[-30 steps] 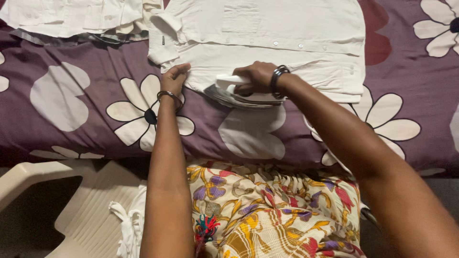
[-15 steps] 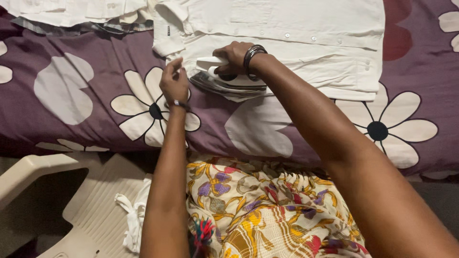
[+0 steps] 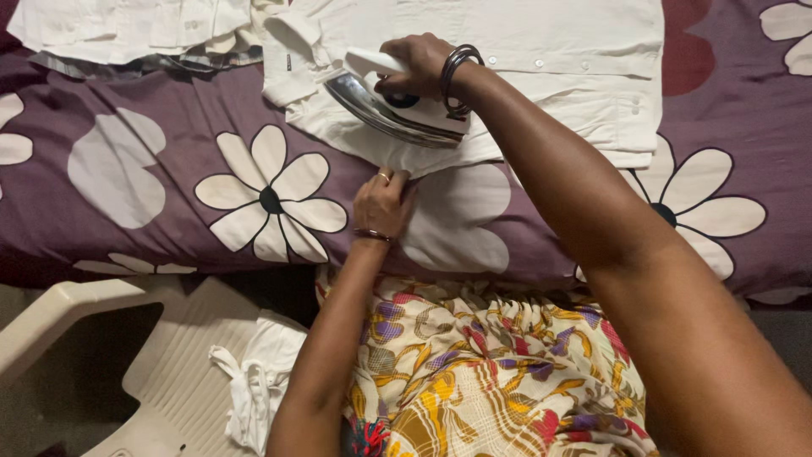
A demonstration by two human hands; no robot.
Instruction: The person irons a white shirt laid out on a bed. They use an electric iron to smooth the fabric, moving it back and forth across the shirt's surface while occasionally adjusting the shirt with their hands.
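White shirt (image 3: 541, 51) lies on purple floral bedsheet (image 3: 152, 110).

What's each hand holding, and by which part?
Right hand has its grip on the handle of the clothes iron, tilted over the white shirt. Left hand pinches the shirt's near hem.

Right hand (image 3: 414, 63) gripped a white electric iron with shiny metal soleplate (image 3: 391, 106), tilted over a white buttoned cotton shirt (image 3: 541, 51), left hand (image 3: 382, 203) pinched its hem, purple flower-patterned bedsheet (image 3: 152, 169) beneath
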